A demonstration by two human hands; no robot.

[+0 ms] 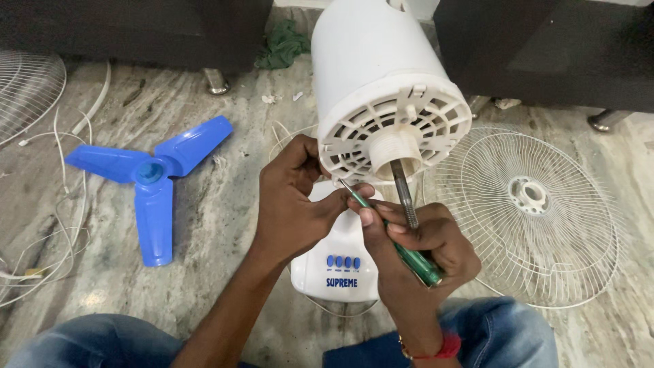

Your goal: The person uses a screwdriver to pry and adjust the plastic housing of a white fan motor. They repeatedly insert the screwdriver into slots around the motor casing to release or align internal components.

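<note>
Your right hand [415,249] is clenched around a green-handled screwdriver [398,238], whose metal tip reaches up toward eleven o'clock and meets the slotted front face of the white fan motor housing [381,82]. Your left hand [293,201] sits just beside it at nine o'clock, fingers curled and pinched against the lower rim of that housing, thumb touching the screwdriver shaft. The steel motor shaft [403,193] sticks out of the housing's threaded collar toward six o'clock, passing over your right knuckles. Beneath your hands lies the white base with blue buttons [340,266]. At three o'clock a white wire grille [531,211] lies flat on the marble floor [225,225]; at nine o'clock, well apart, rests the blue three-blade propeller [153,180].
</note>
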